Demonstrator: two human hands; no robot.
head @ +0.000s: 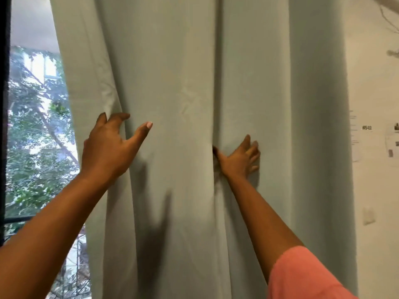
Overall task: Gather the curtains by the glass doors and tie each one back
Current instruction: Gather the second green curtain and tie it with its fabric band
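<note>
A pale grey-green curtain (183, 72) hangs in broad folds and fills the middle of the view. My left hand (110, 145) is at its left edge, fingers hooked around the hem, thumb spread over the front. My right hand (239, 157) lies flat against the fabric further right, fingers spread, its thumb tucked into a deep vertical fold. No tie-back is visible.
The glass door (36, 126) shows at the left with a dark frame (3, 126) and green trees outside. A white wall (375, 190) with taped paper notes (367, 134) stands right of the curtain. A pink sleeve (302, 277) covers my right upper arm.
</note>
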